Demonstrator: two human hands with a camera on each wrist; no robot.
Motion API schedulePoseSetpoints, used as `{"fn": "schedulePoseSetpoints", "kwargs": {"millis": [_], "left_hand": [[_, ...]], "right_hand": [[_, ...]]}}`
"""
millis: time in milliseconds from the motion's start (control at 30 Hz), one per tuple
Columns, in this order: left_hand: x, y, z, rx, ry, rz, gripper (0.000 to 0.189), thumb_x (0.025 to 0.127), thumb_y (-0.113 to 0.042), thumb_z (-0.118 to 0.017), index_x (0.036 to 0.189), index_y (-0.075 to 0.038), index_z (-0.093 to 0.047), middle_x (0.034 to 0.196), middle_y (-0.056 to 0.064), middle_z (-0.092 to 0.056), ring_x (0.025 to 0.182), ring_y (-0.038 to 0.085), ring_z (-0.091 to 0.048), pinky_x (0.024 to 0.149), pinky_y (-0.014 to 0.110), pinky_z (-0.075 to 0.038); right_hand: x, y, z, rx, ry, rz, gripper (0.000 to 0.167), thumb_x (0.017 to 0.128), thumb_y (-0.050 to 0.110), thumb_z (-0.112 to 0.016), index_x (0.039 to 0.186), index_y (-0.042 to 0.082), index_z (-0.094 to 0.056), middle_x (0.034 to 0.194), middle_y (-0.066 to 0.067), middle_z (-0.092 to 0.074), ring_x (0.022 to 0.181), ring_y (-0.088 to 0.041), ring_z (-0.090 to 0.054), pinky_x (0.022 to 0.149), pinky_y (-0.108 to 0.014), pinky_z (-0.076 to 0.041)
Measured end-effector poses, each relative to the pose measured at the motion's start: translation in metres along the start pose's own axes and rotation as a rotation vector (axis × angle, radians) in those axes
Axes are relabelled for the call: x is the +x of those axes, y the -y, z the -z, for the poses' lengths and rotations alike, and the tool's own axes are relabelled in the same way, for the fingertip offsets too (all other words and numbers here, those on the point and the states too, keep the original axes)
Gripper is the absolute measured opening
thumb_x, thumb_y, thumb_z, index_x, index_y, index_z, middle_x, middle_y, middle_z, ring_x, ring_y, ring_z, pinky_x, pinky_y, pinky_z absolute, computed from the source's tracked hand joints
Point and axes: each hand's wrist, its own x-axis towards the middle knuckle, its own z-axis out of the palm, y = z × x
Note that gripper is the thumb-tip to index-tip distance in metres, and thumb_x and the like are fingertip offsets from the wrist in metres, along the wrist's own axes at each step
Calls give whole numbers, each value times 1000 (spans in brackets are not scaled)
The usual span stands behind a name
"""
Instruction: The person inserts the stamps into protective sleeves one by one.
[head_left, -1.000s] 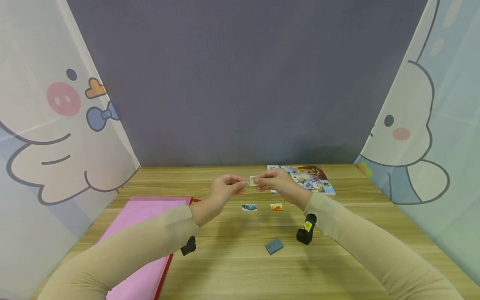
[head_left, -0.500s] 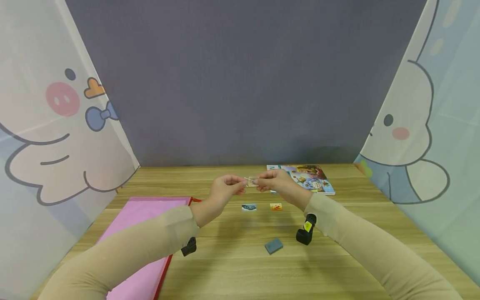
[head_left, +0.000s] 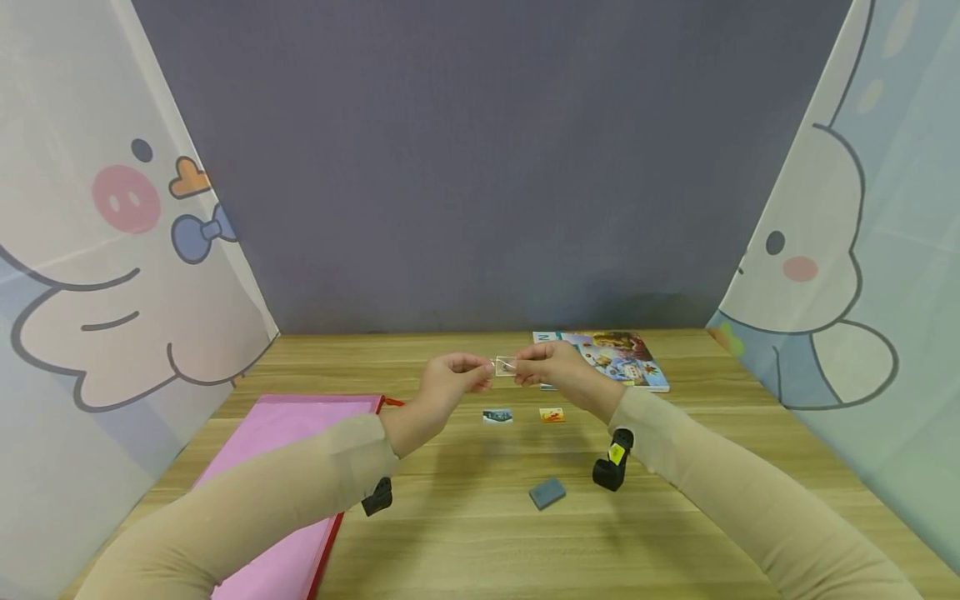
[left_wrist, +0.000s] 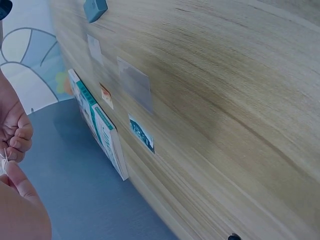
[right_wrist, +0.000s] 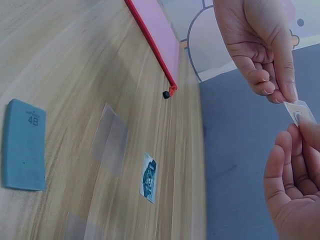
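Note:
In the head view my left hand and right hand meet above the back of the table. Between their fingertips is a small pale stamp-like card with a dark mark on it. My right thumb and finger pinch its right side; the left ones pinch a thin whitish edge at its left. The right wrist view shows the card with a translucent margin; whether a clear sleeve surrounds it, I cannot tell. Below the hands lie a blue-green picture stamp and an orange-yellow one, apart from each other.
A blue-grey eraser marked 4B lies nearer the front. Clear plastic pieces rest near the stamps. Behind the right hand is a colourful book. A pink folder with red edging lies at left, partly under the left arm.
The card has shifted slightly left, toward my left fingertips. Both hands stay almost in place, and the things on the table have not moved.

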Motion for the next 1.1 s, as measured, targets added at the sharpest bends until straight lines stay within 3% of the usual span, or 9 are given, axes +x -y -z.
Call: {"fn": "schedulePoseSetpoints", "kwargs": {"millis": [233,467,733,967,1100], "left_hand": [[-1,-1,-1,7,4,-9,15,88,-8,-71,97,3,-72,81,6,-71,72,15,-68,74,30,-61],[1,2,0,2,12,-3,16,87,-9,-72,97,3,-71,84,8,-71,78,21,-70,75,30,-61],[1,2,-1,-9,7,0,15,87,-8,-72,96,4,-71,83,8,-71,74,17,-69,78,34,-61],[2,4,-1,6,6,-6,16,88,-10,-71,97,4,-71,85,10,-71,71,14,-68,73,28,-61],[1,5,0,18,6,-8,16,89,-10,-71,97,4,-71,85,10,-71,72,14,-68,78,33,-61]], "right_hand": [[1,-1,1,-4,4,-6,21,92,17,-67,104,0,-67,87,-6,-70,80,-15,-66,84,-37,-57],[2,-2,0,20,2,-16,21,92,17,-68,104,0,-66,89,-7,-70,78,-14,-65,82,-33,-58],[1,-3,0,26,17,-5,19,92,15,-67,102,-1,-66,86,-5,-69,78,-15,-65,78,-29,-58],[1,-2,-1,28,4,-12,21,91,16,-69,103,-1,-67,89,-10,-70,79,-17,-65,78,-30,-58],[2,-3,-1,39,3,-16,24,90,18,-70,106,-1,-66,94,-13,-70,80,-16,-65,79,-31,-58]]}}
